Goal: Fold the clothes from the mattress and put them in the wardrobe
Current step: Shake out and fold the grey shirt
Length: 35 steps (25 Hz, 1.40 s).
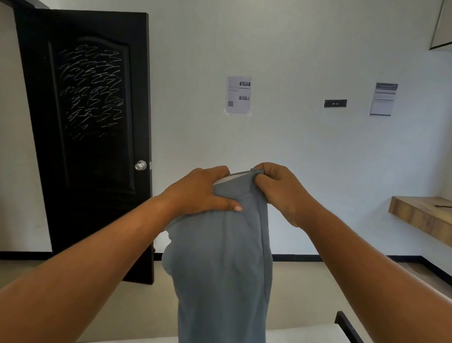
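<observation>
Plain grey garment (223,279), black door (87,131) with white scribbles, white wall (290,51), wood-grain shelf (429,219)

The person's left forearm (63,279), on the side of the black panelled wooden door (82,125), is bare from wrist to the picture's edge (so is the right forearm (375,289)). The left hand (202,191) shows a short, trimmed thumbnail (238,208); the right hand (279,192) shows creased knuckles.

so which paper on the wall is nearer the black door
The white sheet left of the small dark sign. The other sheet, with a dark band on top, hangs right of that sign, toward the wooden shelf.
</observation>
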Available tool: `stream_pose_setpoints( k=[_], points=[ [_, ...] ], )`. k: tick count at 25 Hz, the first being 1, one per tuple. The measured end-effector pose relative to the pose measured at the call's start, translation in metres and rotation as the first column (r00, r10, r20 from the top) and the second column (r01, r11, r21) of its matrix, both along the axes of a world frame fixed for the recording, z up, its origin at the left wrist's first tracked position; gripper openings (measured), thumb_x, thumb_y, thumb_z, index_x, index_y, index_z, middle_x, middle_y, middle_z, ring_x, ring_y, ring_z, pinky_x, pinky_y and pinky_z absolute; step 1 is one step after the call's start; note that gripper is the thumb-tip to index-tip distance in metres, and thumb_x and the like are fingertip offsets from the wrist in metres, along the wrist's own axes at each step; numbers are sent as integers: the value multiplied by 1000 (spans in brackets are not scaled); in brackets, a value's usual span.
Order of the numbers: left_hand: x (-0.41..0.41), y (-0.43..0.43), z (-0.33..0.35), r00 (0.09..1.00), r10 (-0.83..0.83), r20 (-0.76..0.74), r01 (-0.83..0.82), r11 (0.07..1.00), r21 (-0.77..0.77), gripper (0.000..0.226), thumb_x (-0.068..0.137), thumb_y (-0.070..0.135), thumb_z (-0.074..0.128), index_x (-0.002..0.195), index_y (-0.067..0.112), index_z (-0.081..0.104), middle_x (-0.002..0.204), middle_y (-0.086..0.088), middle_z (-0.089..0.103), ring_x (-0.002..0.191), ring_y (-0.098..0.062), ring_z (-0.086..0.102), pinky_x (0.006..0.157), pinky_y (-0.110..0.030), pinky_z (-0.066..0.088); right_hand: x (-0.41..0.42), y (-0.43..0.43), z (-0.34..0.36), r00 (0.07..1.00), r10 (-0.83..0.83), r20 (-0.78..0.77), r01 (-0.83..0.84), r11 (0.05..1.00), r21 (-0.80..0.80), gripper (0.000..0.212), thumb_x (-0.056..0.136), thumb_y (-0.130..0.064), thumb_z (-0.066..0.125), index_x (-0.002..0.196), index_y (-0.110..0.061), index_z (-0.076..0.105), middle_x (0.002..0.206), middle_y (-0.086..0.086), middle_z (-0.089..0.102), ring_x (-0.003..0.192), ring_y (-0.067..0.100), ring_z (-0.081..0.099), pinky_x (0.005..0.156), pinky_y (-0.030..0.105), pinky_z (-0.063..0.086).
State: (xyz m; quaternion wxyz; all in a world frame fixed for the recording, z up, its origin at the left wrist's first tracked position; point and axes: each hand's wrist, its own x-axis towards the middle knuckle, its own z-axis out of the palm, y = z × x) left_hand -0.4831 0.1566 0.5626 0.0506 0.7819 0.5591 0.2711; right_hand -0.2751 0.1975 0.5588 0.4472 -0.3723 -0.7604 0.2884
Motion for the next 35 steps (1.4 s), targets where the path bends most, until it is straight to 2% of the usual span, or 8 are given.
stream_pose_setpoints(
  k=[4, 6, 8, 16, 21, 26, 29, 35],
  points=[
    [1, -2, 11, 995, -4, -104, 13, 996, 89, 45, 82, 61, 75, 112, 31, 58, 102, 9, 66, 94, -14, 62, 89, -37, 54, 4, 0, -11, 993, 63, -96, -69, 995, -65, 15, 102, -13, 51, 111, -16, 63, 106, 6, 68, 97, 21, 64, 90, 37, 57],
    [3, -4, 17, 997, -17, -78, 29, 988, 149, 40, 86, 56, 74, 110, 25, 63, 100, 6, 68, 92, -15, 64, 89, -41, 55, 8, 3, -20, 950, 206, -233, -261, 936, -238, 37, 98, -23, 67, 133, -22, 55, 125, 6, 67, 113, 22, 67, 99, 41, 57],
    [4, -5, 22, 997, -31, -64, 40, 988, 149, 40, 86, 53, 75, 110, 23, 64, 100, 5, 69, 93, -15, 64, 90, -41, 55, 7, 7, -32, 945, 261, -196, -308, 913, -269, 54, 92, -31, 75, 142, -21, 54, 131, 3, 68, 119, 22, 66, 104, 43, 54],
    [-24, -5, 38, 984, 45, -171, -76, 981, -179, 92, 63, 56, 92, 141, 28, 50, 129, 11, 60, 115, -14, 58, 101, -34, 49, -14, -3, -30, 960, 149, -238, -191, 968, -164, 36, 101, -41, 57, 130, -21, 65, 120, -3, 73, 110, 17, 69, 104, 42, 54],
    [-41, -8, 35, 996, 15, -85, -46, 928, -371, 65, 73, 33, 91, 128, 26, 59, 117, 9, 68, 102, -7, 64, 79, -19, 53, -21, -7, -31, 975, 72, -210, -99, 987, -123, 38, 103, -48, 51, 128, -24, 65, 120, -5, 72, 110, 15, 68, 105, 42, 52],
    [-60, -10, 25, 985, 25, 168, 55, 887, -458, 51, 77, 21, 89, 122, 25, 65, 115, 1, 73, 107, -20, 70, 90, -34, 61, -18, -9, -34, 982, 42, -183, -61, 993, -102, 39, 104, -50, 46, 128, -26, 64, 119, -7, 71, 110, 13, 66, 107, 42, 51],
    [-75, -5, 9, 834, 68, 547, 212, 877, -432, 53, 78, 12, 87, 126, 19, 66, 119, -11, 73, 110, -31, 71, 96, -48, 59, -16, -8, -32, 955, 53, -291, -99, 985, -144, 37, 103, -50, 48, 127, -27, 66, 117, -8, 74, 108, 13, 69, 103, 38, 53],
    [-84, 2, -42, 219, 23, 975, 469, 874, -126, 83, 66, 39, 94, 136, 7, 63, 118, -18, 71, 95, -28, 72, 84, -38, 61, -14, -3, -22, 857, 57, -512, -231, 931, -284, 37, 104, -44, 51, 131, -24, 65, 119, -3, 75, 111, 17, 71, 92, 32, 56]
  ],
)
